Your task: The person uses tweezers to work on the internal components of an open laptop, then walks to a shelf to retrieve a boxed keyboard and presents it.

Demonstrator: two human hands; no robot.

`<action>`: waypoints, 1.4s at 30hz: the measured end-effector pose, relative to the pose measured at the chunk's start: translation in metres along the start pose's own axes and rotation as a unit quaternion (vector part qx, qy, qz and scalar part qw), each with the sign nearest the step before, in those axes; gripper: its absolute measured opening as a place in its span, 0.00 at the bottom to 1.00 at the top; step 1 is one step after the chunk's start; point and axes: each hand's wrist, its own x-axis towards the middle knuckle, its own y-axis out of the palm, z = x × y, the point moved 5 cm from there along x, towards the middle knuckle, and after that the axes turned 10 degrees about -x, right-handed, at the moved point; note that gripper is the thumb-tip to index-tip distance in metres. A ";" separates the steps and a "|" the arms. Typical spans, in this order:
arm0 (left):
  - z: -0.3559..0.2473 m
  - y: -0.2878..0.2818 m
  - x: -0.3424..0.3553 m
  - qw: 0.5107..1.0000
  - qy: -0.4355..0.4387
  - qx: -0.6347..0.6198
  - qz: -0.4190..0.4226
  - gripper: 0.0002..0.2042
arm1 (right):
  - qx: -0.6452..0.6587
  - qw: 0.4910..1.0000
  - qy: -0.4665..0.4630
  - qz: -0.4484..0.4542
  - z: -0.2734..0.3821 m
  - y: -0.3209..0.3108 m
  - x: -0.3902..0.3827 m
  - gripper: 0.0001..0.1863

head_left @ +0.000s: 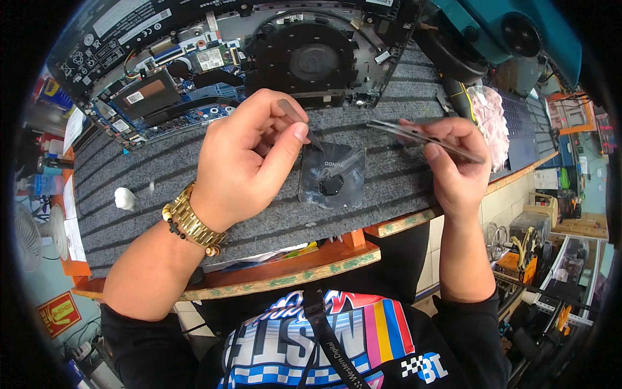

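My left hand (pixel 243 155) pinches a thin grey strip with a pointed lower end, like a flat blade (pixel 294 114). Its tip reaches the top edge of a small dark translucent square sheet (pixel 350 175) lying on the mat. A black, roughly round blob or piece (pixel 331 185) sits on that sheet; what it is made of I cannot tell. In my right hand (pixel 459 165) is a pair of metal tweezers (pixel 421 137), held above the mat to the right of the sheet, points to the left. Beyond my hands stands an opened laptop chassis (pixel 223 78) with bare boards.
A round black fan (pixel 314 59) sits in the chassis. The striped grey mat (pixel 162 172) covers the bench, with a white tuft (pixel 124 198) at left. A pink cloth (pixel 490 126) and a dark keyboard (pixel 521 126) lie at right, below a teal device (pixel 499 26). The wooden bench edge (pixel 285 272) is nearest me.
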 end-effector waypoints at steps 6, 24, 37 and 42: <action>-0.004 -0.002 -0.001 0.995 -0.081 0.044 0.041 0.05 | -0.052 0.999 -0.012 0.012 -0.007 0.000 0.012 0.13; 0.001 0.000 -0.002 0.998 -0.050 0.030 0.034 0.07 | -0.075 0.997 -0.024 0.024 -0.015 0.003 0.026 0.12; 0.001 -0.001 -0.002 0.997 -0.048 0.048 0.034 0.08 | -0.139 0.989 -0.040 0.030 -0.012 0.004 0.027 0.09; 0.002 -0.002 -0.001 0.997 -0.043 0.047 0.041 0.08 | -0.147 0.988 -0.039 0.028 -0.012 0.002 0.027 0.09</action>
